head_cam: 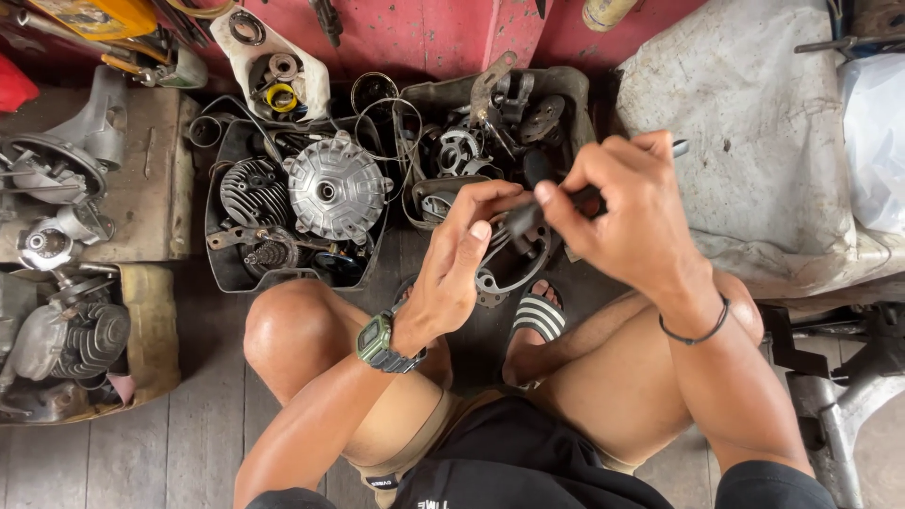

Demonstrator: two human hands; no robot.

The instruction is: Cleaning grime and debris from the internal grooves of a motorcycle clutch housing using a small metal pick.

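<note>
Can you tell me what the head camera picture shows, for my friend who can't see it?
A person sitting on a wooden floor holds a small dark part between the left hand and right hand. In front sit black trays full of metal engine parts.

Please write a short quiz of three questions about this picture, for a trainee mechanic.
1. True or false: both hands hold the same small dark part.
2. Which wrist wears the green watch? A) left B) right
3. What sits in the black tray beside the finned cylinder?

Key:
1. True: the left hand and right hand pinch the dark part together.
2. A
3. A round silver hub.
</note>
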